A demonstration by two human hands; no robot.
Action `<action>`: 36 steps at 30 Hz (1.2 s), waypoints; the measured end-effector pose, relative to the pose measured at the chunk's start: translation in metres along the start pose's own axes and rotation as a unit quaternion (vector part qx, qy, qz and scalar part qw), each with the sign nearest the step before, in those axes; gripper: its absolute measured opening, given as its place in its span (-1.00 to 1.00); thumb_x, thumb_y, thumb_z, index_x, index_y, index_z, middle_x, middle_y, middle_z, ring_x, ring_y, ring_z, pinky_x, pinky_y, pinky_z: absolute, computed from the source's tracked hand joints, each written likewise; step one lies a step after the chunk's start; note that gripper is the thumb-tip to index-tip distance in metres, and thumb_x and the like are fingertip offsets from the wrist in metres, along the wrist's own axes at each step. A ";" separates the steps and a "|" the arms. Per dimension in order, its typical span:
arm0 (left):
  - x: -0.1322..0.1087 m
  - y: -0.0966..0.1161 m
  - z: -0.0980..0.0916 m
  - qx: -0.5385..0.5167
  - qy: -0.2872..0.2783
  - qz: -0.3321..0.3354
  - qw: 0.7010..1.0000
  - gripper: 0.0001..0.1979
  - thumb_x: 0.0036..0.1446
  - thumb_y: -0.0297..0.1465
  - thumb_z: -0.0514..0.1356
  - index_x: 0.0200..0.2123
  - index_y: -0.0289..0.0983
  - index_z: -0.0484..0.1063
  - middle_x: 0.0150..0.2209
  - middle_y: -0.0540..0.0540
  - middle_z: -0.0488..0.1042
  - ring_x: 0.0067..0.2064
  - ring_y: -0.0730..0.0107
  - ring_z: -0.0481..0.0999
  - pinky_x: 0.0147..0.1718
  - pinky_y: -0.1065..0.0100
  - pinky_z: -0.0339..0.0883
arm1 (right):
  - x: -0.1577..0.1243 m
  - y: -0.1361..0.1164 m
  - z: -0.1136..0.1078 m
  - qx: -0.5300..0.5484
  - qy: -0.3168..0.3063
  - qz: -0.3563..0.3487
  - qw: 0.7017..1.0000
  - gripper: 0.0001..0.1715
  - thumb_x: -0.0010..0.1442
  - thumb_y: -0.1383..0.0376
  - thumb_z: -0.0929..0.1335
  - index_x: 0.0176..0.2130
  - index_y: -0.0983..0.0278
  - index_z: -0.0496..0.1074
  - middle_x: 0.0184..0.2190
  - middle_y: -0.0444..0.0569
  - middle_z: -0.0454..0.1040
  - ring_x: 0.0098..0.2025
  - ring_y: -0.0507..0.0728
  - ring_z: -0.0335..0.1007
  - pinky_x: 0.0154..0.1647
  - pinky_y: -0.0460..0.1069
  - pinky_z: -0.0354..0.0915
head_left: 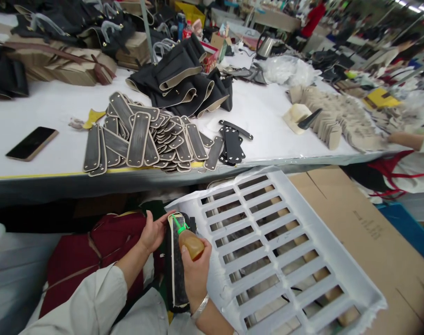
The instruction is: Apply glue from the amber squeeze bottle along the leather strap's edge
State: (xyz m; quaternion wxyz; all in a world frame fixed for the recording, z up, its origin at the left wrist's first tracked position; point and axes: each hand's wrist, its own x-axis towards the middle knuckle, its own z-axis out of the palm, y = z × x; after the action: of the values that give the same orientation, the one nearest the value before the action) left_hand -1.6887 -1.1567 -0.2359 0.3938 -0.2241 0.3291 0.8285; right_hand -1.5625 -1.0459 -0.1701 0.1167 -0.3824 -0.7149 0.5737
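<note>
My right hand (197,270) is wrapped around a squeeze bottle (191,245) of amber liquid, tilted so that its green nozzle points at the far end of a long black bag part (178,284). This part has a pale edge and lies lengthwise over my lap, partly hidden by my right hand. At its far left corner, my left hand (154,234) has its fingers stretched out and its thumb apart, fingertips at the rim. Whether those fingertips press on the edge is hard to tell. Dark strap pieces with pale borders (138,139) are heaped on the table ahead.
A white slatted plastic rack (267,251) stands right of my lap, beside a cardboard sheet (365,232). On the white table (65,111) are a phone (32,143), black bag panels (184,74) and rows of beige pieces (332,116). Another person's arm (407,140) reaches in from the right.
</note>
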 end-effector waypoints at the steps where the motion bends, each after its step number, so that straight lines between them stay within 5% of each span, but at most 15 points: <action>1: -0.001 0.000 0.000 0.001 0.003 0.000 1.000 -0.07 0.05 0.24 -0.25 0.14 -0.37 0.30 0.03 -0.31 0.37 0.08 0.02 0.32 0.10 0.10 0.13 | 0.001 0.001 0.001 -0.007 0.004 -0.002 1.000 -0.58 0.07 0.28 0.34 -0.08 0.20 0.16 -0.21 -0.06 0.36 -0.20 0.14 0.39 -0.11 0.07 0.37; 15: -0.003 -0.003 0.002 0.011 0.015 0.011 1.000 -0.08 0.07 0.23 -0.26 0.18 -0.37 0.24 0.09 -0.28 0.33 0.13 0.05 0.27 0.14 0.17 0.08 | 0.010 0.006 -0.007 0.001 -0.037 -0.003 0.999 -0.52 0.01 0.31 0.36 -0.07 0.20 0.17 -0.17 -0.05 0.34 -0.13 0.16 0.34 -0.02 0.12 0.30; 23: -0.008 -0.005 -0.002 0.018 0.019 0.023 0.999 -0.05 0.02 0.27 -0.25 0.11 -0.35 0.34 0.13 -0.24 0.28 0.22 0.06 0.13 0.22 0.18 -0.11 | 0.031 0.008 -0.025 -0.017 -0.092 -0.044 0.995 -0.49 -0.04 0.35 0.38 -0.07 0.21 0.21 -0.14 -0.07 0.35 -0.07 0.16 0.32 0.01 0.12 0.27; 32: -0.018 -0.005 -0.010 0.035 0.018 0.031 0.999 -0.07 -0.02 0.29 -0.20 0.07 -0.29 0.39 0.20 -0.18 0.20 0.29 0.11 -0.03 0.26 0.20 -0.27 | 0.061 0.012 -0.072 0.022 -0.262 -0.004 0.965 -0.49 -0.03 0.28 0.40 -0.09 0.22 0.18 -0.28 -0.15 0.34 -0.28 0.08 0.30 -0.23 0.01 0.29; 36: -0.022 -0.003 -0.007 0.037 0.033 0.029 0.998 -0.10 0.00 0.28 -0.21 0.05 -0.27 0.40 0.22 -0.16 0.17 0.30 0.15 -0.05 0.26 0.20 -0.30 | 0.064 0.005 -0.070 -0.008 -0.208 -0.032 0.978 -0.49 -0.03 0.29 0.40 -0.09 0.21 0.19 -0.22 -0.12 0.35 -0.23 0.10 0.30 -0.18 0.03 0.27</action>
State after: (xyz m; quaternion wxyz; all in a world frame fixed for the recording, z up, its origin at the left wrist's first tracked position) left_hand -1.6720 -1.1715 -0.2282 0.3667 -0.2267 0.3789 0.8189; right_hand -1.5618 -0.9511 -0.1706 -0.0189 -0.2328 -0.7398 0.6310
